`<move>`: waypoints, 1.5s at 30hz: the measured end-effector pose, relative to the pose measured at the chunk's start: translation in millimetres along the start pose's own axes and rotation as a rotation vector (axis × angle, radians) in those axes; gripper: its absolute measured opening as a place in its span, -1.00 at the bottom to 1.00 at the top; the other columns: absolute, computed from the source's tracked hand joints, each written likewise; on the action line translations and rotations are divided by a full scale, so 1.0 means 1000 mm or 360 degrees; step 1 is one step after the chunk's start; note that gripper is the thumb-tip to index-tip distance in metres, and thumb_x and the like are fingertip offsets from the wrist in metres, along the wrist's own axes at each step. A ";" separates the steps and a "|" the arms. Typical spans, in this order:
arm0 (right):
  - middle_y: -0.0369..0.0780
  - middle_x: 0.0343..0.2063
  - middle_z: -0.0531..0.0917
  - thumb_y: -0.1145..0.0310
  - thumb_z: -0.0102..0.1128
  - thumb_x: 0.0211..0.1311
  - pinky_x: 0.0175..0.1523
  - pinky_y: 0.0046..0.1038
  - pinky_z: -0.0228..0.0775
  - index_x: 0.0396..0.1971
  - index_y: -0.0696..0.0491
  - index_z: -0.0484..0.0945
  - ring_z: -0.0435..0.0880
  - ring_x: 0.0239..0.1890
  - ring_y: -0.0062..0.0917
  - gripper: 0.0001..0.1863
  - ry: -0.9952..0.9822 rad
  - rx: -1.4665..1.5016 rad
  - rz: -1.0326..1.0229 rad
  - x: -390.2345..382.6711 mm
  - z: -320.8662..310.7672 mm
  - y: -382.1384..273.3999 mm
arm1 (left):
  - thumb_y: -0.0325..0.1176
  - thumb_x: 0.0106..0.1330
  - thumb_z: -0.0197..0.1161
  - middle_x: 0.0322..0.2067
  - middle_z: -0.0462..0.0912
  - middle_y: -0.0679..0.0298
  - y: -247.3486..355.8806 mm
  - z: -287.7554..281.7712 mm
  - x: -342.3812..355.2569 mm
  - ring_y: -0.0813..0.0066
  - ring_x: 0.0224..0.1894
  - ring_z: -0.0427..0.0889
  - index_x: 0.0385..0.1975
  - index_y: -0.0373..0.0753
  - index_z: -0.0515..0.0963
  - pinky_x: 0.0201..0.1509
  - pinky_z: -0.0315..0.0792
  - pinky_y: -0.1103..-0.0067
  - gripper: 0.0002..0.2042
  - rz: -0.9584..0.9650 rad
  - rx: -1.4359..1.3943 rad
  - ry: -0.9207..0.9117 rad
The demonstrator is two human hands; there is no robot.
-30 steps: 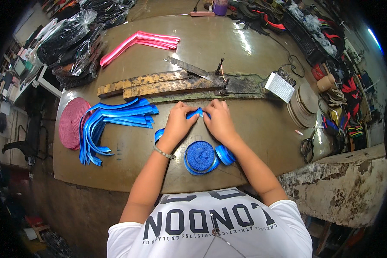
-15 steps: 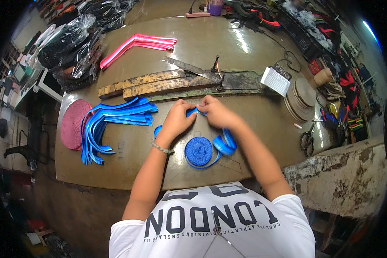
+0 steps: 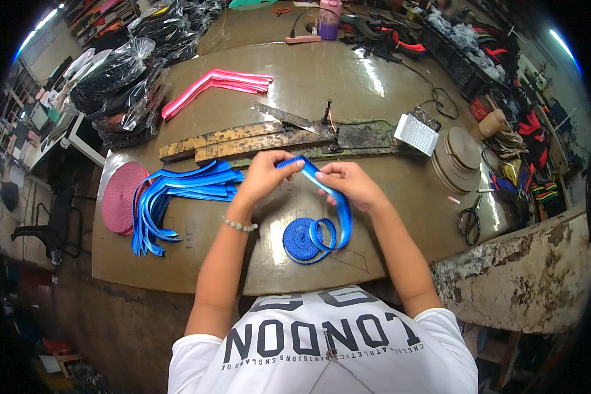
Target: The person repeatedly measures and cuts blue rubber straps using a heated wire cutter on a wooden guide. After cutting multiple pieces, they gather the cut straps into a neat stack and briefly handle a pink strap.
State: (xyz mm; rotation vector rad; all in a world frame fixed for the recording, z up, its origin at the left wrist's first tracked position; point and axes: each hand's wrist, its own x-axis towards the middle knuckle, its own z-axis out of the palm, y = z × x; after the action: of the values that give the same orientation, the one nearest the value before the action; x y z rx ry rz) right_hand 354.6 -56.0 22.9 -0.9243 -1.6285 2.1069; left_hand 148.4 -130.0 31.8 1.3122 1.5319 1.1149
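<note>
On the near side of the long wooden block (image 3: 236,140), just beyond which a metal blade (image 3: 285,118) lies aslant, a blue strap (image 3: 344,217) hangs between the person's two hands and curls down to its flat blue roll (image 3: 298,238) on the table (image 3: 138,270), farther from the block than the hands are. It looks like woven webbing with a glossy, lighter stripe, so it should be light, soft and bendable, hard to break, perhaps a little slippery on that sheen, and apt to twist or spring back into loops, as it does beside the roll. A flat pinch across both edges, close to the free end, would probably control it best, with a second hold farther along to keep the length untwisted. The left hand (image 3: 265,175), close to the block's near edge, is nearly closed, pinching the strap near what seems to be its end between thumb and bent fingers. The right hand (image 3: 352,184), likewise near the block but toward its right part, is half curled, the strap lightly grasped between thumb and fingers; how firmly it presses cannot be told. Left of the hands, near the block's left part, lie a bundle of blue strips (image 3: 194,182) and a pink roll (image 3: 119,200).
</note>
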 end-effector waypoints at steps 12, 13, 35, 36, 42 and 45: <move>-0.27 -0.46 0.65 0.24 0.18 0.21 -0.47 -0.72 0.32 -0.18 0.17 0.53 0.48 -0.58 -0.75 -0.69 0.0319 -0.0227 -0.0265 0.011 -0.072 -0.070 | -0.17 0.05 0.41 -0.43 0.62 0.41 -0.013 -0.109 0.131 0.70 -0.48 0.39 -0.15 -0.26 0.60 -0.40 0.25 0.71 -0.60 -0.0245 0.0062 0.0330; -0.27 -0.46 0.65 0.26 0.16 0.23 -0.48 -0.73 0.27 -0.20 0.17 0.53 0.43 -0.58 -0.77 -0.71 0.0381 -0.0316 -0.0222 0.016 -0.072 -0.072 | -0.17 0.04 0.41 -0.42 0.62 0.38 -0.021 -0.110 0.134 0.70 -0.49 0.39 -0.12 -0.28 0.59 -0.41 0.26 0.70 -0.57 -0.0271 0.0129 0.0333; -0.33 -0.64 0.55 0.27 0.28 0.13 -0.58 -0.74 0.14 -0.42 0.15 0.53 0.35 -0.69 -0.79 -0.76 0.0527 -0.0339 -0.0071 0.064 -0.089 -0.034 | -0.18 0.09 0.39 -0.66 0.46 0.38 -0.067 -0.113 0.155 0.65 -0.63 0.34 -0.40 -0.37 0.64 -0.58 0.19 0.66 -0.68 -0.0366 0.0260 0.0336; -0.34 -0.64 0.55 0.27 0.28 0.13 -0.59 -0.74 0.13 -0.43 0.14 0.53 0.35 -0.69 -0.80 -0.77 0.0513 -0.0313 -0.0032 0.065 -0.091 -0.031 | -0.18 0.10 0.39 -0.66 0.46 0.38 -0.066 -0.112 0.154 0.65 -0.63 0.33 -0.40 -0.37 0.64 -0.58 0.17 0.66 -0.69 -0.0360 0.0258 0.0347; -0.35 -0.64 0.53 0.25 0.28 0.13 -0.62 -0.77 0.10 -0.47 0.11 0.50 0.32 -0.70 -0.81 -0.77 0.0363 -0.0063 0.0012 0.072 -0.099 -0.011 | -0.21 0.08 0.39 -0.69 0.45 0.34 -0.066 -0.112 0.155 0.64 -0.66 0.32 -0.46 -0.38 0.62 -0.60 0.19 0.65 -0.70 -0.0345 0.0225 0.0347; -0.35 -0.63 0.53 0.25 0.28 0.13 -0.63 -0.77 0.08 -0.48 0.09 0.49 0.32 -0.71 -0.81 -0.77 0.0337 -0.0010 0.0024 0.074 -0.099 -0.005 | -0.21 0.07 0.40 -0.69 0.46 0.31 -0.068 -0.111 0.156 0.63 -0.67 0.34 -0.51 -0.38 0.61 -0.61 0.22 0.64 -0.71 -0.0301 0.0219 0.0382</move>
State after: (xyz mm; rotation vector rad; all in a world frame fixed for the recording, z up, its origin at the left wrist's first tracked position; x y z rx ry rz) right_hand 364.9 63.8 -8.1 -1.1230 -1.5263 1.9393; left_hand 3.9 7.0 -7.7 1.1244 1.8966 1.0918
